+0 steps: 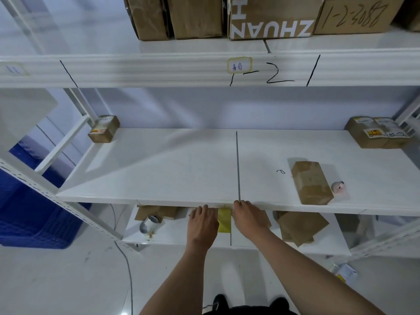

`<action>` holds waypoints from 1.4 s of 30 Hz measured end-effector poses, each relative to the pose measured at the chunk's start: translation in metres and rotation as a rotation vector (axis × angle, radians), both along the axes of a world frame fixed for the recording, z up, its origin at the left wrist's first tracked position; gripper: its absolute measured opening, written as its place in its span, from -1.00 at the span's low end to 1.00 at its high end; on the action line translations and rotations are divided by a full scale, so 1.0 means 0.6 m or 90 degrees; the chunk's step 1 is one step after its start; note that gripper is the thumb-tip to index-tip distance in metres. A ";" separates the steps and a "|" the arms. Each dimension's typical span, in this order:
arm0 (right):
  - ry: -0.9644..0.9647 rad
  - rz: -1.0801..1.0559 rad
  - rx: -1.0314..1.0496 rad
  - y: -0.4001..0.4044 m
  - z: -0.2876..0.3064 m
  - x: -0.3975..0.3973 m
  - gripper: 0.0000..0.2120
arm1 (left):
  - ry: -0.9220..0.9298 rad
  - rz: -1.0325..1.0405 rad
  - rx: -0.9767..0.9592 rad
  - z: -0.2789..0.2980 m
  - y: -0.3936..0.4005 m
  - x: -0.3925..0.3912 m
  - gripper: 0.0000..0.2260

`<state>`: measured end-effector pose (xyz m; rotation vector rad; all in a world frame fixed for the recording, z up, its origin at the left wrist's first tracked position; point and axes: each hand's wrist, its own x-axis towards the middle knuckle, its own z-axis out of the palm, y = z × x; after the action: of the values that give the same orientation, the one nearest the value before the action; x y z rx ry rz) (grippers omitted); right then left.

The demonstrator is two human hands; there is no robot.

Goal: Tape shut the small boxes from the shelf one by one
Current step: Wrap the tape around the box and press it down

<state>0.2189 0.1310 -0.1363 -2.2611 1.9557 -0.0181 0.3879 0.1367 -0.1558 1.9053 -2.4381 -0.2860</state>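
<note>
My left hand (201,221) and my right hand (247,217) reach in under the front edge of the middle shelf (159,169). A yellow rectangular piece (224,220) shows between them, close against both. The shelf edge hides my fingertips, so I cannot tell whether either hand grips it. One small brown box (310,183) lies on the middle shelf at the right, another (104,129) stands at its back left corner, and labelled ones (379,133) sit at the back right. A roll of clear tape (148,223) lies on the lower shelf to the left of my hands.
Flattened cardboard (300,226) lies on the lower shelf at the right, more (156,212) behind the tape roll. A small round pinkish thing (338,187) sits beside the right box. Large cartons (270,17) fill the top shelf. A blue crate (27,201) stands at the left, and a cable (129,269) runs across the floor.
</note>
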 end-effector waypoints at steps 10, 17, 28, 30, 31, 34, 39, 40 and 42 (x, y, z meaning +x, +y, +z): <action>-0.503 -0.510 0.290 -0.027 -0.009 0.026 -0.76 | 0.424 0.317 0.374 0.010 -0.033 -0.011 -0.74; -0.732 -0.706 0.338 -0.043 -0.013 0.033 -0.85 | 0.559 0.407 0.484 0.005 -0.041 -0.005 -0.65; -0.753 -0.702 0.370 -0.051 -0.022 0.043 -0.70 | 0.662 0.377 0.571 -0.014 -0.038 -0.023 -0.64; -0.800 -0.707 0.364 -0.050 -0.020 0.047 -0.68 | 0.700 0.384 0.586 -0.013 -0.035 -0.022 -0.67; -0.808 -0.707 0.359 -0.050 -0.020 0.047 -0.67 | 0.711 0.388 0.594 -0.013 -0.034 -0.021 -0.68; -0.784 -0.712 0.357 -0.055 -0.016 0.047 -0.58 | 0.755 0.404 0.627 -0.008 -0.031 -0.013 -0.71; -0.750 -0.753 0.310 -0.063 -0.010 0.054 -0.49 | 0.800 0.414 0.671 0.006 -0.034 -0.008 -0.71; -0.751 -0.755 0.302 -0.064 -0.008 0.057 -0.49 | 0.803 0.419 0.677 0.008 -0.034 -0.008 -0.70; -0.746 -0.753 0.281 -0.066 -0.001 0.062 -0.49 | 0.814 0.428 0.682 0.009 -0.034 -0.008 -0.71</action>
<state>0.2560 0.0912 -0.1368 -0.3197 1.8618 -0.7307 0.3832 0.1161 -0.1501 1.5978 -0.7209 -2.1355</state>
